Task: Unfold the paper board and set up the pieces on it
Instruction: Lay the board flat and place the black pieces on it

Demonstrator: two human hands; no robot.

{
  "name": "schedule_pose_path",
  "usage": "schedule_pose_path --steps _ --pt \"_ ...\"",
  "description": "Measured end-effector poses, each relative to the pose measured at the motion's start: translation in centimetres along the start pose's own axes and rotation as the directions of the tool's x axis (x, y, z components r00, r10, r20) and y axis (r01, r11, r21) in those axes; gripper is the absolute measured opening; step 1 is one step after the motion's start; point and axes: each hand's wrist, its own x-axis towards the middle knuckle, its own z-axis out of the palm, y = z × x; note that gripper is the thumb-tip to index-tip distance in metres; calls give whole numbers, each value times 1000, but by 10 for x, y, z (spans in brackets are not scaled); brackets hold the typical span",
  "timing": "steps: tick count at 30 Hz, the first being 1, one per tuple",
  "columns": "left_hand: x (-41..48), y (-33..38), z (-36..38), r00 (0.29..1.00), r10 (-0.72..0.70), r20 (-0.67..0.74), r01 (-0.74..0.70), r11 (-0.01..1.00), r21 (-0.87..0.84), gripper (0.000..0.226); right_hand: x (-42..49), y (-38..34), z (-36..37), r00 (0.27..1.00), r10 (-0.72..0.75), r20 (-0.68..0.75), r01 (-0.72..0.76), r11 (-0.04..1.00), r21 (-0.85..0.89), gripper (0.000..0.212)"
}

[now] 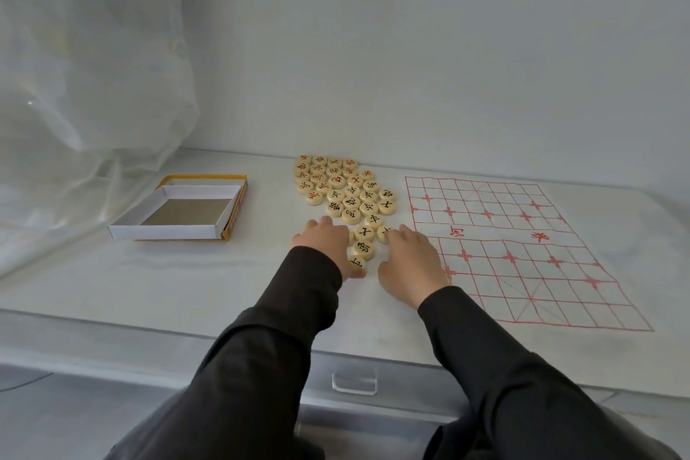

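- Nearest us, dark sleeves (pixel 261 347) reach out over a clear handle (pixel 354 383) on the table's front edge.
- Our left hand (pixel 328 246) lies palm down on the white table (pixel 186 280), fingers spread and loose. It holds nothing; its thumb touches the nearest black-marked disc.
- Our right hand (pixel 410 265) is also palm down and relaxed, just left of the board. Its fingertips rest on one disc, and nothing is lifted.
- The pieces (pixel 347 190) sit between and beyond the hands in a tight cluster, all off the board: black-marked ones nearer, red-marked ones farther.
- The board (pixel 522 250) lies unfolded and flat to the right, a red grid with creases showing and no pieces on it.
- An open box (pixel 179 209) stands well to the left, white inside with a yellow edge.
- A filmy sheet (pixel 74 86) hangs at far left, against a pale wall (pixel 448 48).
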Motion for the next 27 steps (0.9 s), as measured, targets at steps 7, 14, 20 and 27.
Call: schedule_pose_path --steps 7,14,20,27 --pt "12 3 -2 998 17 61 -18 1000 7 47 7 6 -10 995 43 -86 -37 997 62 41" --pt "24 -8 -3 997 3 72 1 999 -45 40 16 14 -15 997 42 -69 -23 967 254 52" --pt "31 -13 -1 999 -7 51 9 999 -46 33 22 11 -12 999 -46 4 42 947 319 59" --pt "27 -13 -4 991 5 133 -5 1000 0 46 16 10 -14 997 -76 2 73 965 250 61"
